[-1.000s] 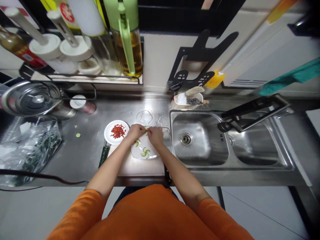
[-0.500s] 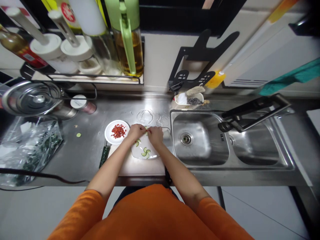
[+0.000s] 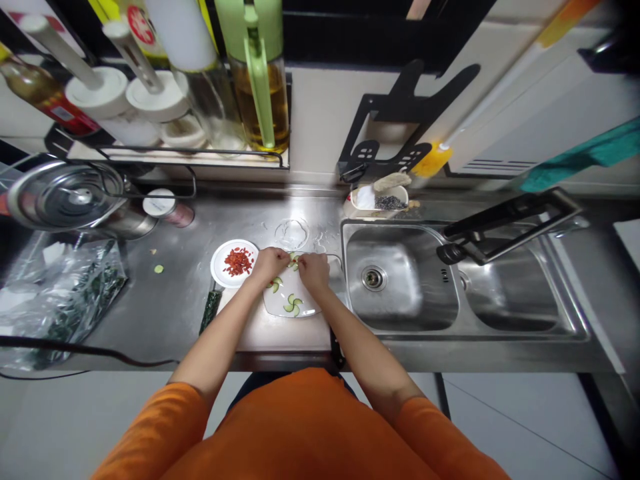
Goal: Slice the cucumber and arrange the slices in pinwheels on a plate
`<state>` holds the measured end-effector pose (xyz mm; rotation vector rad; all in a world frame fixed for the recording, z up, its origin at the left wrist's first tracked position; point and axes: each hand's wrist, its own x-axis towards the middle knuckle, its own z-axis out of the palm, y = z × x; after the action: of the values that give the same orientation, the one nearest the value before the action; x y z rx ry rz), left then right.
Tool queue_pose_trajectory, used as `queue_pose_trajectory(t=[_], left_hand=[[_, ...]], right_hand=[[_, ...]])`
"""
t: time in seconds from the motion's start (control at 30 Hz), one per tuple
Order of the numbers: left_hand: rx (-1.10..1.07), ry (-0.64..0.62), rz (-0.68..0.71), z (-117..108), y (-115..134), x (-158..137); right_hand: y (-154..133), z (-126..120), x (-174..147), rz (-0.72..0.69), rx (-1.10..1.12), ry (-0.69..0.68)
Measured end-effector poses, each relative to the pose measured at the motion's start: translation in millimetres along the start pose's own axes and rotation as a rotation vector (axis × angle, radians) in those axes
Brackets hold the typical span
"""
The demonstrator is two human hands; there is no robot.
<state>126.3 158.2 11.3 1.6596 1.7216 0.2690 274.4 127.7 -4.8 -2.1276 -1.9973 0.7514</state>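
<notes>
Our grip is resting bent-fingered, left hand [image 3: 270,265] and right hand [image 3: 314,273] about equally near the cucumber slices [image 3: 293,259] lying between them at the white plate's [image 3: 301,287] far end; whether we are pinching any, we cannot tell.

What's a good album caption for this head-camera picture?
Left hand and right hand close together over a plate of green slices.

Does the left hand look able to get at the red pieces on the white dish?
Probably yes: the left hand is close beside the white dish, and nothing visible covers the red pieces or blocks the way.
</notes>
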Motion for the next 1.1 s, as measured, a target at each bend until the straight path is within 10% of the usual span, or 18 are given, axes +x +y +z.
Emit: queue_pose_trajectory(t=[0.2, 0.47, 1.1], left_hand=[[0.078, 0.158, -0.040, -26.2, -28.1, -25.9], [0.262, 0.397, -0.433, -60.9, -93.1, -71.9], [0.136, 0.392, -0.388, -45.5, -97.1, -56.3]], right_hand=[[7.1, -9.1, -11.0, -0.001, 0.004, 0.043], [25.8, -9.2, -38.6, -0.029, 0.020, 0.056], [35.3, 3.5, -58.3, -0.067, 0.110, 0.099]])
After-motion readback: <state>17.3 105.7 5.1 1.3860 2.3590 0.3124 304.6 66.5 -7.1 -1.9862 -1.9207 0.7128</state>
